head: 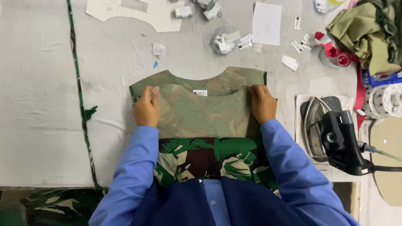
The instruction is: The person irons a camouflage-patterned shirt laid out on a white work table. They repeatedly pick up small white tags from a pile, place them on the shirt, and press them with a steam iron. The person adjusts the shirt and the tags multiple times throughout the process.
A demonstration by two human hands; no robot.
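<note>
Open table (37, 104) left of camouflage fabric (201, 113); right blocked by iron (335, 134); clutter of small tags (226, 39) beyond.

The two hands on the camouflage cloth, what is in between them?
In the head view, only camouflage cloth lies between the left hand and the right hand, with a small white label near its top edge. Both hands pinch the cloth's folded corners.
</note>
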